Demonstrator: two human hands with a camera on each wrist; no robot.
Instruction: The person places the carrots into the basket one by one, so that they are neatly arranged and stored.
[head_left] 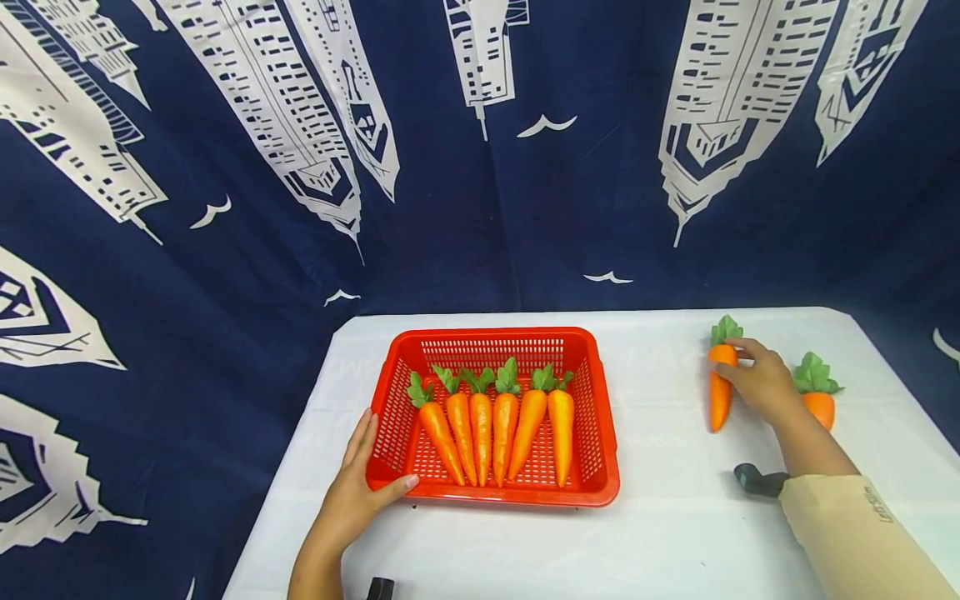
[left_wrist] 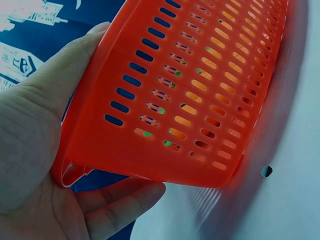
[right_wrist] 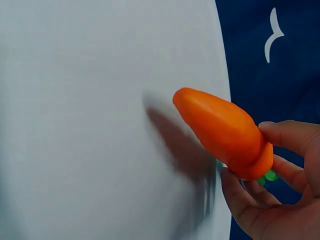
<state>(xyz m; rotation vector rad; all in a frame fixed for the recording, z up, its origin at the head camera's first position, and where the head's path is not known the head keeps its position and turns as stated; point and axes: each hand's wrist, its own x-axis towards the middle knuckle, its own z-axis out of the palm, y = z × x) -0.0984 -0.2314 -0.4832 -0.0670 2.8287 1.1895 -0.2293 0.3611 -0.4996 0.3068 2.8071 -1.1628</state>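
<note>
On the white table, a red plastic basket [head_left: 495, 497] with slotted walls holds several orange carrots [head_left: 481, 433] side by side, green tops toward the back. My left hand [head_left: 351, 496] holds the basket's near left corner, thumb on the front rim and fingers along the left side. In the left wrist view, the hand [left_wrist: 35, 120] wraps the rim. Far to the right, my right hand [head_left: 767, 387] pinches a carrot [head_left: 720, 404] near its leafy end. The right wrist view shows this carrot [right_wrist: 220, 130] raised over the table, with its shadow below.
Another carrot [head_left: 819, 406] lies at the right, partly hidden by my right forearm. Dark camera pieces [head_left: 759, 481] are at my wrists. A navy cloth [head_left: 480, 217] printed with white buildings hangs behind the white table [head_left: 660, 467].
</note>
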